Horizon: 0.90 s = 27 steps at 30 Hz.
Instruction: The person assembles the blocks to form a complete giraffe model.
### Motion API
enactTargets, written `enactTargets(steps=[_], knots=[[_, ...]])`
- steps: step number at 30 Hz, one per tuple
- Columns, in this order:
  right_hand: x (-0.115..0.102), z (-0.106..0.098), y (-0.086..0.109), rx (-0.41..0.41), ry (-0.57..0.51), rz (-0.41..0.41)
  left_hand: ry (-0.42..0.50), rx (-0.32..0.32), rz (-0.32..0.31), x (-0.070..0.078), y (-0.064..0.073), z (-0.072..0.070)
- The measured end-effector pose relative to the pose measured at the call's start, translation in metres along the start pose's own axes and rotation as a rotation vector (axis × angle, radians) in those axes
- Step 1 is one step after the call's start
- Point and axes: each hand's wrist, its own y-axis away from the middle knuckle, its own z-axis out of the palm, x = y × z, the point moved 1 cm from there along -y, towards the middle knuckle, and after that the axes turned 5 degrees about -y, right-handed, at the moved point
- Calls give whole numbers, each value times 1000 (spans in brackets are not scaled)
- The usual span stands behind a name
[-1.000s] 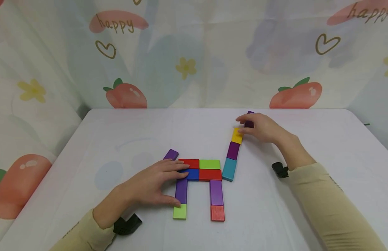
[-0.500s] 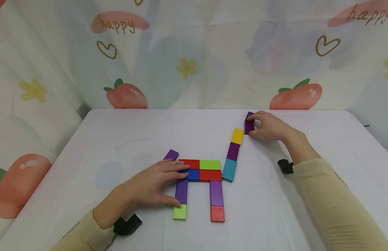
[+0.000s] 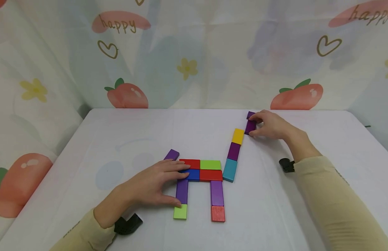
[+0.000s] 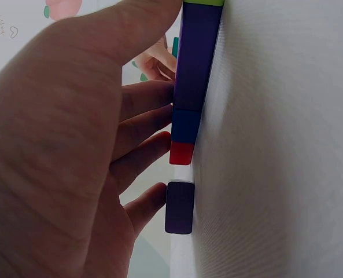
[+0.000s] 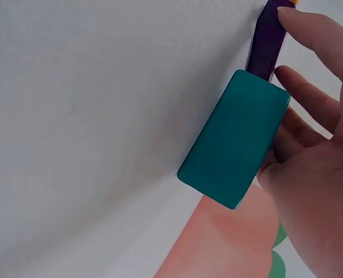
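Observation:
My left hand (image 3: 148, 184) rests on the left of a flat block figure, fingers fairly straight, covering part of the red (image 3: 190, 163) and blue blocks (image 3: 193, 174). Its thumb lies by the purple (image 3: 182, 192) and light green blocks (image 3: 180, 212). In the left wrist view its fingertips touch the blocks' sides. At the upper right, my right hand (image 3: 270, 126) pinches a dark purple block (image 3: 250, 127) between thumb and finger, close to the yellow block (image 3: 238, 136). Another purple piece (image 3: 250, 114) shows beyond. A teal block (image 5: 235, 139) sits by the fingers in the right wrist view.
A maroon block (image 3: 233, 151) and a blue-green block (image 3: 230, 170) continue the slanting row below the yellow one. Two leg columns end in light green and pink-red (image 3: 218, 213) blocks. Behind the white table (image 3: 93, 139) hangs a printed cloth (image 3: 212, 45).
My right hand has shifted right from the yellow block and taken hold of the dark purple block, which has turned slightly. My left hand keeps its place.

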Motion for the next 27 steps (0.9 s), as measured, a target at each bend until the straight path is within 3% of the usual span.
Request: enactTargets(steps=[9, 21, 27], knots=[[-10, -6, -6, 57, -12, -32, -4, 18, 23, 1, 0, -1], [-16, 3, -18, 5, 27, -22, -2, -4, 6, 0, -1, -1], [-15, 5, -20, 17, 26, -31, 0, 0, 11, 0, 0, -3]])
